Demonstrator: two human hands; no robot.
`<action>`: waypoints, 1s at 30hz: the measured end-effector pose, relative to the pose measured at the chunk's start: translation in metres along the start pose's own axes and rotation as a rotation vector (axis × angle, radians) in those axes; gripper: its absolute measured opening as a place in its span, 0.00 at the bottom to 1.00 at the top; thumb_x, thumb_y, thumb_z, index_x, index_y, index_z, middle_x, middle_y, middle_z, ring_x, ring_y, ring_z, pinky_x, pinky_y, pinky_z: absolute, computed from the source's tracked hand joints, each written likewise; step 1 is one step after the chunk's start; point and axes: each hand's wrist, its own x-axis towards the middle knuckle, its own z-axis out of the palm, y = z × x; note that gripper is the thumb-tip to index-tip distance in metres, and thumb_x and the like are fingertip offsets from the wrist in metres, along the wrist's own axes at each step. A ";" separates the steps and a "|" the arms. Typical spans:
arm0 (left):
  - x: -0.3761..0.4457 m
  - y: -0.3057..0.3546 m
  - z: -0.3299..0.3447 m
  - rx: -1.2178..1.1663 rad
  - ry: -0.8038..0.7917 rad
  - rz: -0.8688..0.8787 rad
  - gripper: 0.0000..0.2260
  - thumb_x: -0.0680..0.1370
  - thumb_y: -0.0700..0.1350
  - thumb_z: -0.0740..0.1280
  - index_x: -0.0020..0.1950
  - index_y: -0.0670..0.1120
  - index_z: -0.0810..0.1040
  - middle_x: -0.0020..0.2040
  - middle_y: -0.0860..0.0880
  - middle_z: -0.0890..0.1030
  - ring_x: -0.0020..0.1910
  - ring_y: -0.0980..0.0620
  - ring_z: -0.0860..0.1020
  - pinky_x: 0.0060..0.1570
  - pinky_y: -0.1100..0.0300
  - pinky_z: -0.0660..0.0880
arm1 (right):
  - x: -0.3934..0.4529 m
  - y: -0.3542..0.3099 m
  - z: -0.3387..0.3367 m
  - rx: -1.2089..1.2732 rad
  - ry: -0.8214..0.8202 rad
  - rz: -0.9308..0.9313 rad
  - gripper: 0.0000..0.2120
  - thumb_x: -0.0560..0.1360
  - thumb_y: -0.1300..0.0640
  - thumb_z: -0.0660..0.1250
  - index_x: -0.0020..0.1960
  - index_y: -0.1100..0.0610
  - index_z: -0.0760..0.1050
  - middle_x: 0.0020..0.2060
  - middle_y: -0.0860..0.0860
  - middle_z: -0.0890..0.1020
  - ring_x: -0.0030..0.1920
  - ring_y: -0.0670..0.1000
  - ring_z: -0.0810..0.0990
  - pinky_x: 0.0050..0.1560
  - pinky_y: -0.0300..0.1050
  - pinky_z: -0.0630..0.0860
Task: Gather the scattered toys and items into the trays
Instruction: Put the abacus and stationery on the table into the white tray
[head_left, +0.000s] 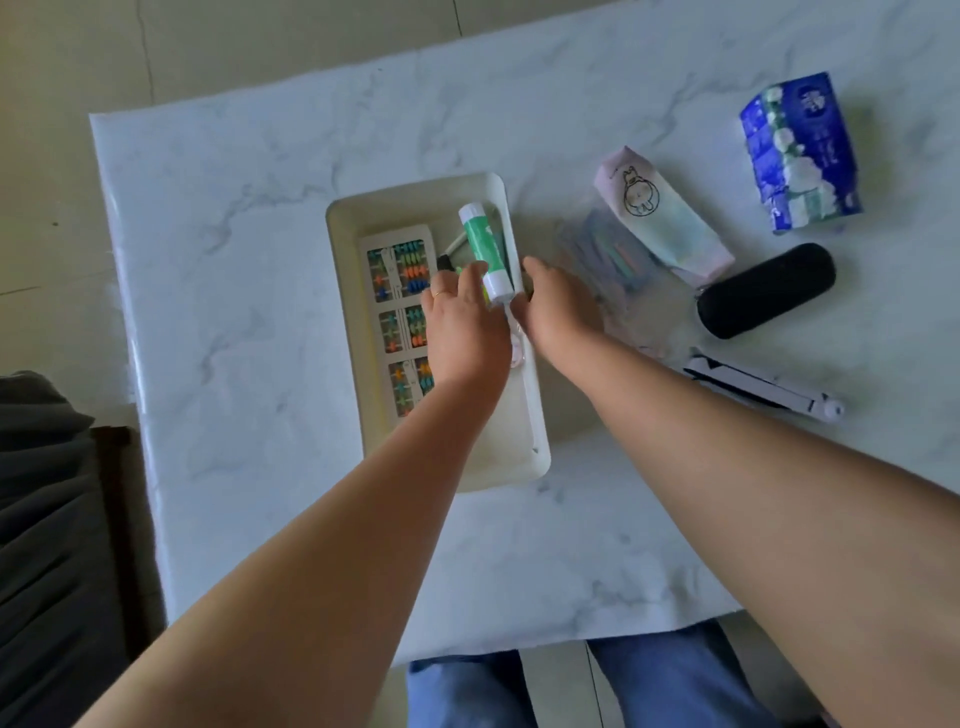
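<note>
White tray (374, 208): sits mid-table, long side running away from the person; abacus set (400, 291) lies flat along its left half, a pen or two tucked beside it.
Green tube (487, 249): white-capped, tilted up w/ far end raised above the tray's right side, not yet lying flat.
Left hand (462, 322): fingers curled round the tube's near end, holding it over the tray.
Right hand (558, 306): at the tray's right rim, next to the tube; can't tell if it grips anything, fingers hidden from this angle.
Still out on table: pastel pouch (670, 218), clear sleeve of coloured bits (608, 249) just beside it, black case (763, 291), blue tissue pack (800, 150), white folded gadget (763, 387).
Risk 1: tube let go while tilted — prob rolls or tips over the right rim, which it hangs near.
Risk 2: tube dropped onto the pens, ends up propped, eats room for bulkier stuff.
Risk 3: right forearm (727, 441) passes close to the gadget; a careless sweep could knock it off the near edge.
Risk 4: only one tray in view; pack + case may not fit w/ abacus flat.
</note>
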 end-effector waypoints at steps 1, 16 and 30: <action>-0.002 0.011 0.005 -0.005 0.004 0.009 0.20 0.76 0.42 0.64 0.68 0.50 0.70 0.63 0.46 0.70 0.63 0.46 0.66 0.54 0.58 0.68 | 0.000 0.007 -0.005 0.018 -0.029 -0.015 0.13 0.77 0.55 0.63 0.61 0.52 0.73 0.52 0.54 0.81 0.53 0.57 0.79 0.43 0.44 0.68; 0.005 0.117 0.086 -0.224 -0.277 -0.422 0.21 0.77 0.42 0.62 0.71 0.44 0.67 0.65 0.44 0.76 0.62 0.45 0.75 0.52 0.60 0.70 | 0.042 0.122 -0.071 0.005 0.108 0.100 0.20 0.75 0.68 0.56 0.63 0.54 0.74 0.62 0.56 0.72 0.59 0.59 0.75 0.53 0.45 0.70; 0.021 0.131 0.097 -0.379 -0.213 -0.541 0.14 0.76 0.48 0.67 0.58 0.41 0.73 0.48 0.47 0.78 0.45 0.47 0.77 0.43 0.58 0.72 | 0.052 0.126 -0.081 0.061 0.087 0.164 0.17 0.79 0.57 0.60 0.67 0.56 0.73 0.63 0.59 0.71 0.61 0.61 0.75 0.61 0.48 0.70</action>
